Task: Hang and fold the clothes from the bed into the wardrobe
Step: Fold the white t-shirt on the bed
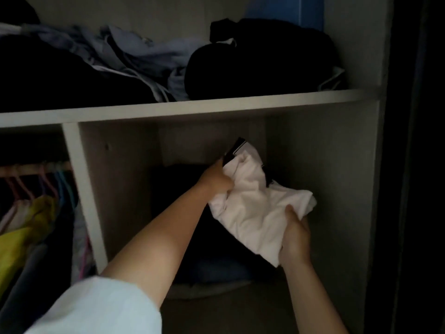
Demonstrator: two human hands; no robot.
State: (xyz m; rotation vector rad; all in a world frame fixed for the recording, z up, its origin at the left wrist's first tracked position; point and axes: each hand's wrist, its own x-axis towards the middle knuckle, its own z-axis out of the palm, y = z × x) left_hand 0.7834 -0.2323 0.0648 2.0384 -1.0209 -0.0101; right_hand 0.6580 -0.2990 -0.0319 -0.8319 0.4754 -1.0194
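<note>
A folded white garment [255,206] with a black trim at its far end is held inside the lower right compartment of the wardrobe [183,109]. My left hand [216,179] grips its far left edge. My right hand [295,239] grips its near right corner, thumb on top. Below the garment lies a stack of dark folded clothes [187,189] on the compartment floor.
The upper shelf holds crumpled blue-grey clothes [134,54] and black bundles [260,66]. At the left a rail with coloured hangers [36,179] carries hanging clothes, one yellow [21,237]. A white divider panel [81,189] separates the sections. A dark door edge [414,165] stands right.
</note>
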